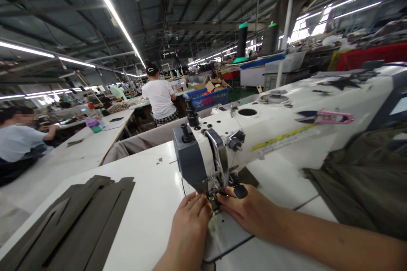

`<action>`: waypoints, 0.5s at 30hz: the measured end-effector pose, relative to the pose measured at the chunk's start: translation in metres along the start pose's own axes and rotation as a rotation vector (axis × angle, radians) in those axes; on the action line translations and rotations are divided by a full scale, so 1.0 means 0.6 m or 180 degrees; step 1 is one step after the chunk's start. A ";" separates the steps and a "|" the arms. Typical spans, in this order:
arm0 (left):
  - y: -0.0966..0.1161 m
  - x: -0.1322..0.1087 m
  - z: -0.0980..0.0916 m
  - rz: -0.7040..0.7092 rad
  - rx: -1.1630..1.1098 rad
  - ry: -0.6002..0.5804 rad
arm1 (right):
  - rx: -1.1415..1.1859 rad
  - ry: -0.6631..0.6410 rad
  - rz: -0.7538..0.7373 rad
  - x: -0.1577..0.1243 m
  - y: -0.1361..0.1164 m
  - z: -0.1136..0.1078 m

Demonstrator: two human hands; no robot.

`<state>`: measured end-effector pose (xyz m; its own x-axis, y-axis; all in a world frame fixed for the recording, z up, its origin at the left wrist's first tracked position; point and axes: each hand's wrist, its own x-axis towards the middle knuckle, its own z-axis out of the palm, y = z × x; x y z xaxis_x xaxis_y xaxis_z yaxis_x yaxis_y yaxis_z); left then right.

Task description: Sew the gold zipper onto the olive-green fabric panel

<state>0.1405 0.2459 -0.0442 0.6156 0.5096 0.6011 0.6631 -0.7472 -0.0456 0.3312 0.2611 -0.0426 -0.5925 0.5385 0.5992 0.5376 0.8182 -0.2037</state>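
The left hand (190,224) and right hand (244,207) reach in at bottom centre, fingertips at the presser foot (214,192) of a white industrial sewing machine (222,144); whether they grip anything is hidden. Olive fabric (356,182) lies at right; cut olive pieces (73,220) sit lower left on the white counter (146,190).

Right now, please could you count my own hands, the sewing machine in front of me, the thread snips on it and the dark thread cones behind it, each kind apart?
Hands: 2 (left hand, right hand)
Sewing machine: 1
Thread snips: 1
Thread cones: 2
Total: 6
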 end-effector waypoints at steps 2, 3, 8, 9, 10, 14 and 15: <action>0.000 0.001 -0.006 -0.0127 -0.0094 -0.0051 | -0.0271 -0.0128 0.0255 -0.003 0.006 -0.007; 0.001 0.002 -0.011 -0.0186 -0.0129 -0.0091 | -0.0556 -0.0140 0.0421 -0.007 0.007 -0.011; 0.032 -0.008 -0.048 0.0016 0.0086 -0.0150 | -0.1873 -0.0145 0.0588 -0.063 -0.038 -0.033; 0.044 -0.011 -0.054 0.0195 0.0157 -0.0161 | -0.1933 -0.0067 0.0416 -0.078 -0.056 -0.035; 0.056 -0.013 -0.058 0.0384 0.0206 -0.0194 | -0.1914 0.0082 0.0242 -0.090 -0.075 -0.036; 0.099 -0.010 -0.061 0.0876 0.0169 -0.0438 | -0.1400 0.0534 -0.0205 -0.118 -0.131 -0.046; 0.104 -0.007 -0.060 0.0915 0.0118 -0.0499 | -0.1213 0.0536 -0.0201 -0.122 -0.136 -0.053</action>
<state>0.1641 0.1816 -0.0206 0.8360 0.3418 0.4293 0.4660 -0.8554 -0.2262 0.3501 0.1485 -0.0451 -0.5420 0.4233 0.7260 0.7055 0.6986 0.1194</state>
